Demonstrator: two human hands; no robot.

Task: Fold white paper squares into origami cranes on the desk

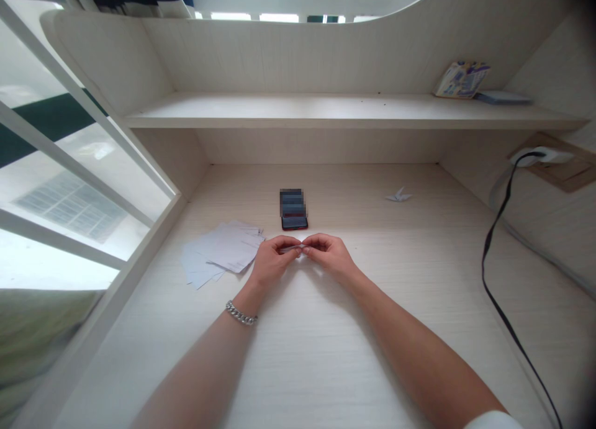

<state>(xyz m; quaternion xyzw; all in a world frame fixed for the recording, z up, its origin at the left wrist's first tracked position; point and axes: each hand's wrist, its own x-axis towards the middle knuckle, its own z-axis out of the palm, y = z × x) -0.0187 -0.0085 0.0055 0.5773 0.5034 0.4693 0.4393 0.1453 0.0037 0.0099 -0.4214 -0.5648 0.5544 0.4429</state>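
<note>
Both thumbs and forefingers meet over the desk, pinching a small white folded piece of paper (pixel 291 249). My left hand (pixel 274 258) is closed on its left part, and my right hand (pixel 329 254) is closed on its right end. Most of the paper is covered by my fingers, so its shape is hard to make out. Just beyond my fingertips a phone (pixel 294 221) lies flat, its screen blurred out. Loose white paper sheets (pixel 228 249) are spread in an overlapping pile beside my left hand. Farther back on the right sits a folded white paper crane (pixel 399 196).
A raised shelf (pixel 279 109) runs across the back of the pale desk (pixel 298 354), with a patterned box (pixel 462 80) at its right. From a wall socket (pixel 542 157) a black cable (pixel 487 249) hangs down the right side. White railings (pixel 69 153) border the left.
</note>
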